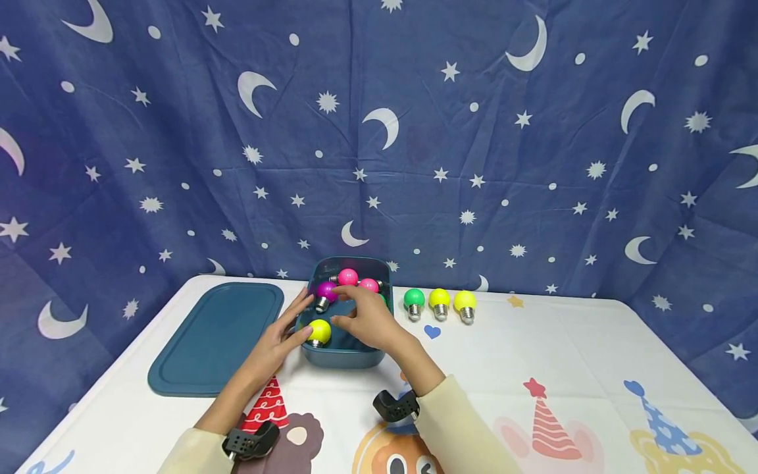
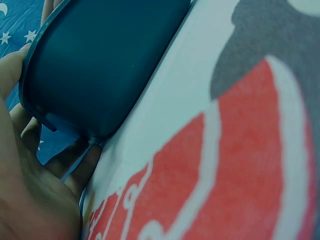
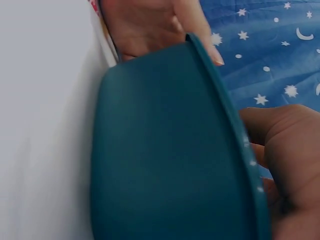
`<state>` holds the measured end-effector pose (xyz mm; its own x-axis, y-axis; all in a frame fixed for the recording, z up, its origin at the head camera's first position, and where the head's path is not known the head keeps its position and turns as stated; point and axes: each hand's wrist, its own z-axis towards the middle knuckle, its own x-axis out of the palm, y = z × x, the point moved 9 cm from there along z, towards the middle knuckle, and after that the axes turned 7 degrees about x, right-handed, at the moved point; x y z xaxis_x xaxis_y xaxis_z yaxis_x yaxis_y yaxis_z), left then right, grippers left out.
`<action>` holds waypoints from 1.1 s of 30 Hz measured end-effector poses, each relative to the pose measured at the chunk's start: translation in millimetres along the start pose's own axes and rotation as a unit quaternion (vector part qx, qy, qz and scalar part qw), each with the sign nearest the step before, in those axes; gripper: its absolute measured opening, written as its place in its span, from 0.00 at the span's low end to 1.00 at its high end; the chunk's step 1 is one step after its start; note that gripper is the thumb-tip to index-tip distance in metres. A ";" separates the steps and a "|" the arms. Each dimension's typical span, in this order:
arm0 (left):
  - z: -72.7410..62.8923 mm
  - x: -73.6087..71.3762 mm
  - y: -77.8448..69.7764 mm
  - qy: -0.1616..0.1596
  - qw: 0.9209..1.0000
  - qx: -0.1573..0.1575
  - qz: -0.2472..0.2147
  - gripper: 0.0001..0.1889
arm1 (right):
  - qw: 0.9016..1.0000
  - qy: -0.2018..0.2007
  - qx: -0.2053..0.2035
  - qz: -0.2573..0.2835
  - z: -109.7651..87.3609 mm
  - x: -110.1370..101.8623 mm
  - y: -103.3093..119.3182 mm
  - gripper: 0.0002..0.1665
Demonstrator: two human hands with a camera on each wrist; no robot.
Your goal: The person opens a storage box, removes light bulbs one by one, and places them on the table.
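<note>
The left grip (image 1: 274, 342) rests against the near-left side of the blue box (image 1: 343, 359), its fingers spread and fairly straight along the wall and its thumb at the rim, presumably to stop the box sliding while the other arm leans in. The right grip (image 1: 374, 321) hangs over the box's mouth, thumb and forefinger apart with no bulb showing between them; its other fingers are hidden. A purple bulb (image 1: 326, 291) lies just beyond that forefinger, though I cannot tell whether they touch. The yellow bulb (image 1: 320, 330) sits by the left thumb, inside the wall, and two pink bulbs (image 1: 347, 277) lie farther off, above the right grip's knuckles, where the box walls keep such round things from rolling. To the right of the right grip, on the tabletop (image 1: 485, 368), a green bulb (image 1: 414, 297) and two more yellow bulbs (image 1: 439, 298) form a row, metal bases toward the person, probably for tidiness. The lid (image 1: 219, 336) lies flat left of the left grip, leaving the box uncovered for reaching in.
</note>
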<state>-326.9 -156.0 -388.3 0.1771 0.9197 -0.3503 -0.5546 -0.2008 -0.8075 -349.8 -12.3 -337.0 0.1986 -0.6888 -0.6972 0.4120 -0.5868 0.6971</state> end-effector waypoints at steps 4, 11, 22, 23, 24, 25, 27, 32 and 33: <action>0.6 0.3 -1.3 0.003 1.000 0.002 0.000 0.29 | 1.000 0.016 0.006 -0.006 4.6 8.4 -1.3 0.31; 1.2 0.8 -3.1 0.003 1.000 0.006 0.002 0.29 | 0.999 0.029 0.013 -0.021 8.1 14.4 -0.3 0.31; 0.3 0.0 -1.2 0.002 1.000 0.006 -0.004 0.29 | 0.996 0.064 0.009 -0.062 13.6 28.2 2.9 0.32; 0.2 0.1 -1.1 0.003 1.000 0.006 -0.005 0.29 | 0.996 0.067 0.013 -0.064 14.1 29.1 2.2 0.32; 0.2 0.2 -1.0 0.003 1.000 0.005 -0.005 0.29 | 0.995 0.069 0.015 -0.065 14.6 30.0 1.6 0.32; 0.2 0.3 -1.0 0.003 1.000 0.005 -0.005 0.29 | 0.995 0.070 0.017 -0.066 15.2 30.7 1.0 0.32; 0.4 0.4 -0.9 0.003 1.000 0.005 -0.005 0.29 | 0.995 0.071 0.018 -0.069 16.2 31.8 0.5 0.32; 0.7 -0.1 -1.0 0.002 1.000 0.007 -0.008 0.29 | 0.994 0.071 0.013 -0.083 19.5 36.0 0.8 0.31; 0.6 -0.3 -0.9 0.001 1.000 0.007 -0.008 0.29 | 0.994 0.071 0.013 -0.086 20.0 36.9 1.0 0.32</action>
<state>-327.0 -155.9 -387.2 0.1881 0.9217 -0.3392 -0.5636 -0.1815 -0.8058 -359.8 -46.8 -358.6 0.2509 -0.5111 -0.8221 0.4280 -0.7032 0.5677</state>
